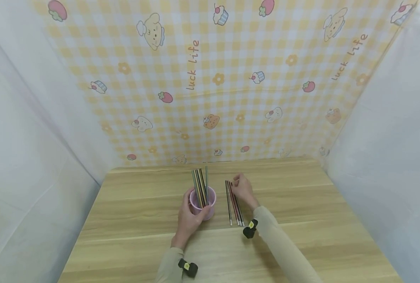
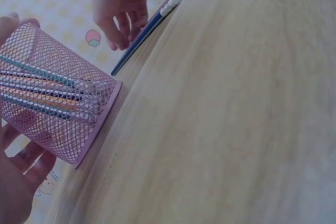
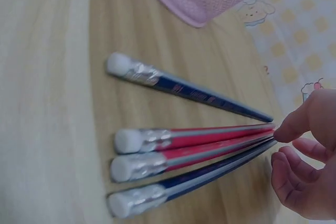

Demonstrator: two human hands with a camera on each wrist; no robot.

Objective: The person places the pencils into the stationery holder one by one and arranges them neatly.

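A pink mesh pencil cup (image 1: pixel 213 202) stands on the table, and my left hand (image 1: pixel 189 218) grips it round its left side. Several pencils (image 1: pixel 199 186) lean inside, some yellow, some dark or greenish. To the right of the cup lie two red pencils (image 3: pixel 210 135) and a dark blue pencil (image 3: pixel 210 174) side by side, with another blue pencil (image 3: pixel 199 94) slightly apart. White erasers in silver ferrules point towards me. My right hand (image 1: pixel 243 190) is at the far ends of these pencils, thumb close to the tips, fingers loosely bent with nothing between them.
The wood-grain table (image 1: pixel 132 228) runs back to a yellow checked cloth (image 1: pixel 231 98) with cartoon prints. White sheets (image 1: pixel 390 129) hang on both sides. A small black camera sits on each wrist.
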